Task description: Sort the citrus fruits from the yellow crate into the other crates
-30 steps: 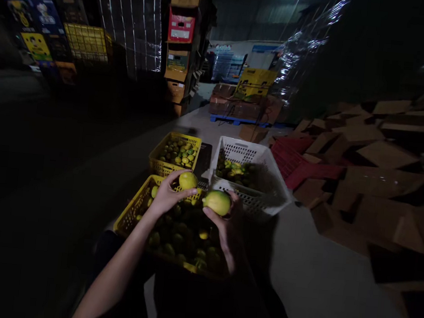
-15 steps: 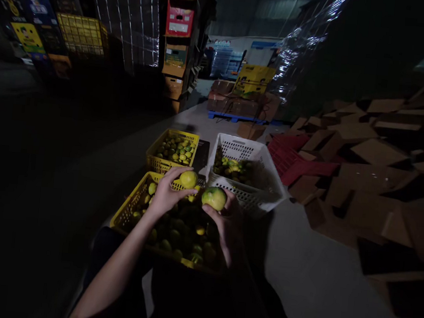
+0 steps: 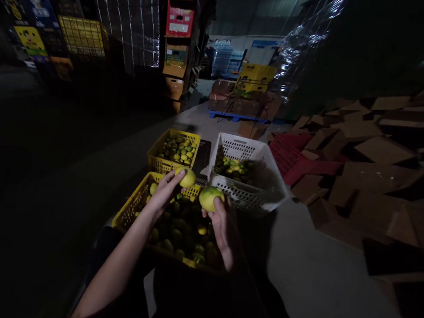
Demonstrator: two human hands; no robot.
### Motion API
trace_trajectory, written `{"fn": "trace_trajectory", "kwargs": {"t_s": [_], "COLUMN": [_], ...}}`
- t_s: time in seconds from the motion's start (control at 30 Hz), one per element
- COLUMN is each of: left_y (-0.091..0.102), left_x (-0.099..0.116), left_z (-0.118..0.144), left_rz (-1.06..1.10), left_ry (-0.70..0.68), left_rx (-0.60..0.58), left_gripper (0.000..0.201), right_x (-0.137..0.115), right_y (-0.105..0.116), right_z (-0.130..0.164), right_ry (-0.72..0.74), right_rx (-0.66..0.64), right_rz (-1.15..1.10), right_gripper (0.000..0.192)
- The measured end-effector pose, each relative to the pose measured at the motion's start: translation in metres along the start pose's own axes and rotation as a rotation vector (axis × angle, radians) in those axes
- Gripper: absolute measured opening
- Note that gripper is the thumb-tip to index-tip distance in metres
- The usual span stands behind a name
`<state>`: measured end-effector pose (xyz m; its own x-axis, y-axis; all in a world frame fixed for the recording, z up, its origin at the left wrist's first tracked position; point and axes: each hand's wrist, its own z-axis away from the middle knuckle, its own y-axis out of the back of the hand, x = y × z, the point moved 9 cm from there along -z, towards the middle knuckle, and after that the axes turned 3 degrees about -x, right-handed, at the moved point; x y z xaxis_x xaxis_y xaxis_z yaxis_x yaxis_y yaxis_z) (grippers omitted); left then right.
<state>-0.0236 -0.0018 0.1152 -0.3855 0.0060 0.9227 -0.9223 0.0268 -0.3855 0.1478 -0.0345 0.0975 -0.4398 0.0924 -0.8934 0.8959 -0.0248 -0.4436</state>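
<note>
holding a yellow fruit [image 3: 186, 178] pinched thumb-to-fingers in the left hand [image 3: 165, 190], plus a greenish fruit [image 3: 207, 198] gripped much the same way in the right hand [image 3: 223, 227], up over the far side of the front yellow crate [image 3: 126, 210], near the white crate [image 3: 275, 185]. could prob drop one onto the loose fruit [image 3: 176, 236] below if pinching too lightly, or bruise it by squeezing too hard. might misjudge colour too bc of the dim light imo.
</note>
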Motion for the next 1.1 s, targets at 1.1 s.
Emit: {"fn": "trace_trajectory", "kwargs": {"t_s": [1.1], "left_y": [-0.011], "left_x": [-0.055], "left_z": [0.016], "left_rz": [0.719], "left_ry": [0.558], "left_rx": [0.183], "left_gripper": [0.026], "right_x": [0.054], "right_y": [0.006], "right_z": [0.004], "right_ry": [-0.390], "right_rx": [0.155], "right_rz": [-0.328], "right_gripper": [0.028]}}
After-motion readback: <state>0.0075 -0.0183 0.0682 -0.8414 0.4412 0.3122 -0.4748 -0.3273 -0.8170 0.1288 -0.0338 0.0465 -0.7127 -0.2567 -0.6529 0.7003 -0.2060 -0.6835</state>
